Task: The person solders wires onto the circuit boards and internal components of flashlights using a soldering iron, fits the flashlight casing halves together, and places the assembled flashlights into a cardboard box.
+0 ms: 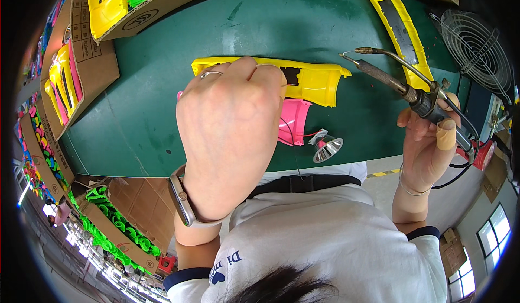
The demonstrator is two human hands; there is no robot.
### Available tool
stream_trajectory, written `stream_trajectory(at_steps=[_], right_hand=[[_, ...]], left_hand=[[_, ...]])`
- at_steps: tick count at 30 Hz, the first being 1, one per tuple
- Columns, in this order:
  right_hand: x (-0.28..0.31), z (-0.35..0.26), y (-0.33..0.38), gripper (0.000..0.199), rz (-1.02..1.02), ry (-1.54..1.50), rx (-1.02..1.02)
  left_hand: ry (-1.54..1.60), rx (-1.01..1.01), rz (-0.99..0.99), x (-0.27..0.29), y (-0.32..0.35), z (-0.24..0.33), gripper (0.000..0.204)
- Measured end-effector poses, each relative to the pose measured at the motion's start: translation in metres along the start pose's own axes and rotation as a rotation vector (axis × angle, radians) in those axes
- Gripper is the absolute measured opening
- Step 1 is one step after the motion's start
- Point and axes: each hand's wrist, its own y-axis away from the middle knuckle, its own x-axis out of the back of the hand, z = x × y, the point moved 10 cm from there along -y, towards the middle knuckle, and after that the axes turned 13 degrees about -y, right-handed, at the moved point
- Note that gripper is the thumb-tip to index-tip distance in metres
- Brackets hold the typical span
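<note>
My left hand point(230, 118) is closed over a yellow plastic half-shell point(319, 84), knuckles up; its fingertips are hidden beneath it. A dark part shows inside the shell. Partly under the hand lies a pink plastic half-shell point(294, 120). Next to it, a silver cone-shaped lamp reflector point(328, 148) hangs on thin red and dark wires near the table's front edge. On the right, my right hand point(428, 140) grips a soldering iron point(417, 98) with a curved wire-feed tube. The iron's tip points left, just off the yellow shell's right end and apart from it.
Another yellow half-shell point(398, 32) with a dark strip lies at the far right of the green table point(146, 113). A round fan guard point(476, 48) stands beyond it. Cardboard boxes point(95, 59) of coloured shells line the far and left sides; green parts point(108, 232) fill another box lower left.
</note>
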Motion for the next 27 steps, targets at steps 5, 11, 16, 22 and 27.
stream_trajectory(at_steps=[5,11,16,22,27], right_hand=[[0.002,-0.001,0.003,0.034,-0.001,0.053,0.000],[0.003,-0.005,0.002,0.029,0.028,-0.039,0.053],[0.000,-0.006,0.003,0.030,0.026,-0.046,0.067],[-0.005,-0.012,0.004,0.033,0.052,-0.107,0.098],[-0.022,0.006,0.005,0.036,0.067,-0.160,0.064]], left_hand=[[0.046,-0.075,0.058,0.007,0.005,0.003,0.009],[0.230,-0.154,0.098,0.023,0.012,-0.006,0.021],[0.191,-0.425,0.157,0.035,0.019,0.017,0.024],[0.321,-0.432,-0.053,0.013,0.012,0.011,0.018],[1.043,0.060,0.055,-0.002,0.032,-0.035,0.014]])
